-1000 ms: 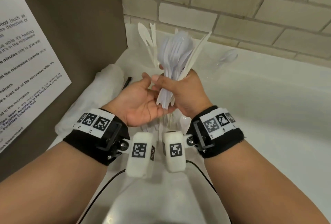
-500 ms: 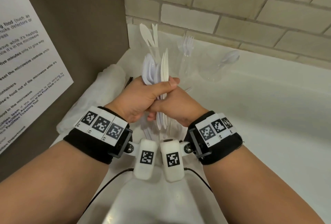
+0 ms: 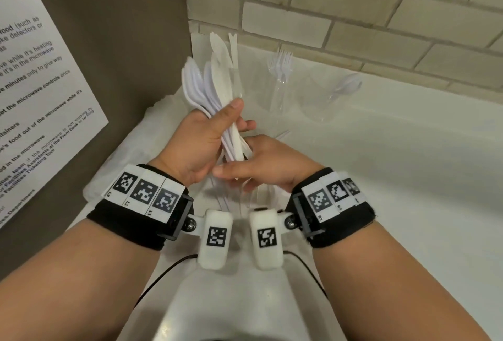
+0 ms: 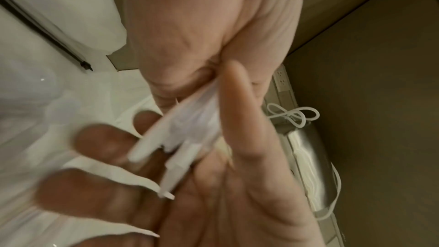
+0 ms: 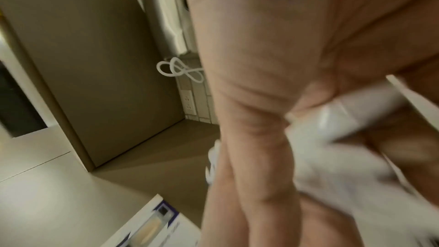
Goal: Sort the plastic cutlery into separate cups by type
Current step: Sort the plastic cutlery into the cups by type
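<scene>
My left hand [image 3: 201,139] grips a bundle of white plastic spoons and knives [image 3: 215,87] by the handles, thumb across the front. The bundle's handle ends [image 4: 190,129] stick out below that grip. My right hand [image 3: 272,166] sits just under it, thumb straight, fingers spread against the handle ends [image 5: 344,119]. Three clear cups stand at the back by the wall. The left one, hidden behind the bundle, shows knives [image 3: 231,49]; the middle cup [image 3: 272,101] has forks [image 3: 281,65]; the right cup [image 3: 318,106] has a spoon [image 3: 349,86].
The white counter [image 3: 408,177] runs to the right under a brick wall [image 3: 353,13]. A brown panel with a printed notice [image 3: 40,95] closes off the left. A crumpled clear plastic bag [image 3: 122,155] lies at the left, and a shiny metal surface [image 3: 231,313] is below my wrists.
The bundle passed from my right hand to my left and shifted left. My right hand dropped to the handle ends and loosened. The forks now stand in the middle cup.
</scene>
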Tool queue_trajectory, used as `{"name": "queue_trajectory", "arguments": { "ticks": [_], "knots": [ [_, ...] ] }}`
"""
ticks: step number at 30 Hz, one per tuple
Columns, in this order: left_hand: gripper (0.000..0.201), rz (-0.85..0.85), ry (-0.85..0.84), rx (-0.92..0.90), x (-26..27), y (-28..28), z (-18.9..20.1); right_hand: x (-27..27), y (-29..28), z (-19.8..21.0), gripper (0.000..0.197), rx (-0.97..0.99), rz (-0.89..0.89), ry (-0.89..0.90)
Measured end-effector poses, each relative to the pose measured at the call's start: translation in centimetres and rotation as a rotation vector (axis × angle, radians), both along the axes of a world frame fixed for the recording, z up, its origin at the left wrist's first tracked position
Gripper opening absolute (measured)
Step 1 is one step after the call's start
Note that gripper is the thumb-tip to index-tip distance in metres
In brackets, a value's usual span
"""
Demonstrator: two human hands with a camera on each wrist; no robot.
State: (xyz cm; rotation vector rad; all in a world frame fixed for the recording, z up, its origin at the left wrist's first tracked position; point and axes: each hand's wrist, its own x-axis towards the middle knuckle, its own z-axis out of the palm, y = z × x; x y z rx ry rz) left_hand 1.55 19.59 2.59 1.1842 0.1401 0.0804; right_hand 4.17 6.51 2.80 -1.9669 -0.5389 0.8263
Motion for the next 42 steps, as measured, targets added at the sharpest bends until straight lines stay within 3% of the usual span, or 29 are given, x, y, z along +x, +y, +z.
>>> {"name": "queue_trajectory", "arguments": {
  "ticks": [2, 6, 8, 14, 21, 26, 30, 37, 42],
  "knots": [
    [0.026, 0.052, 0.006, -0.037, 0.2, 0.4, -0.4, 1.0, -1.2, 1.0, 0.038, -0.072, -0.031, -0.069],
    [0.028, -0.053, 0.054, 0.054, 0.0, 0.4, -1.4, 2.4, -1.7, 2.9, 0.03, 0.143, -0.332, -0.126],
    [0.026, -0.122, 0.058, 0.073, -0.1, 0.0, -1.7, 2.6, -0.9, 3.0, 0.03, 0.197, -0.399, -0.163],
    [0.037, -0.199, 0.071, 0.07, 0.1, 0.0, -2.2, 2.4, 0.1, 2.0, 0.024, 0.279, -0.472, -0.185],
    [0.042, -0.257, 0.091, -0.005, 0.0, -0.1, -2.6, 2.0, -0.2, 2.0, 0.016, 0.297, -0.363, -0.13],
    [0.036, -0.276, 0.129, -0.15, 0.0, 0.1, -2.4, 1.9, -0.1, 2.2, 0.014, 0.426, -0.482, -0.029],
    [0.053, -0.293, 0.162, -0.168, -0.2, 0.3, -2.6, 2.1, -0.4, 2.5, 0.009, 0.507, -0.563, -0.009],
    [0.026, -0.256, 0.106, -0.063, -0.2, -0.8, -2.5, 1.7, 0.6, 1.7, 0.018, 0.411, -0.522, -0.083],
    [0.033, -0.237, 0.124, -0.077, -0.2, -0.6, -2.6, 2.0, 1.0, 0.8, 0.006, 0.381, -0.612, -0.125]
  ]
}}
